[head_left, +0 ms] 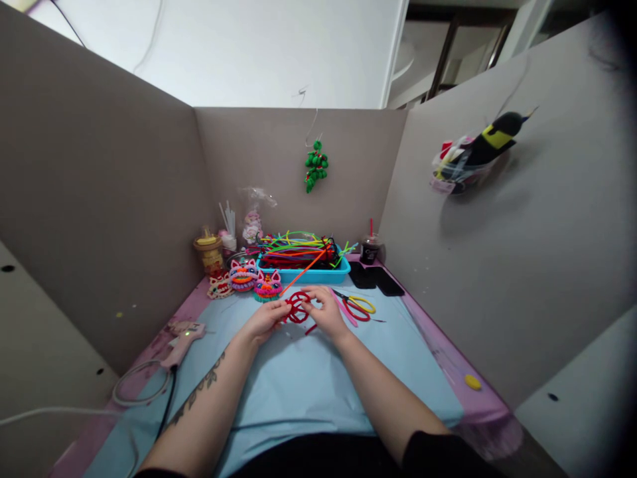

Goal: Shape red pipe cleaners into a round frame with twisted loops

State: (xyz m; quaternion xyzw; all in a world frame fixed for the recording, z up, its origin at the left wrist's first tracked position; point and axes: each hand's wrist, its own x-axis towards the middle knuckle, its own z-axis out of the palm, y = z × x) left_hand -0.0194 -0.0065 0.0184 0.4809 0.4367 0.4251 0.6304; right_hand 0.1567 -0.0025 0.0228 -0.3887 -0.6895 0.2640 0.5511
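Observation:
Both of my hands meet over the light blue table cover [298,385] and pinch a red pipe-cleaner figure [298,307] made of loops. My left hand [266,320] grips its left side, and my right hand [326,312] holds its right side with fingers curled over it. A loose red end sticks out below the figure. Just behind my hands stands a blue tray [343,271] filled with several coloured pipe cleaners. An orange one leans out of it toward my hands.
Scissors with red and yellow handles [359,307] lie right of my hands. A glue gun [183,337] with its cord lies at the left. Small colourful craft heads [251,280], jars, a dark cup [370,249] and black phones [374,277] line the back. Grey partition walls surround the desk.

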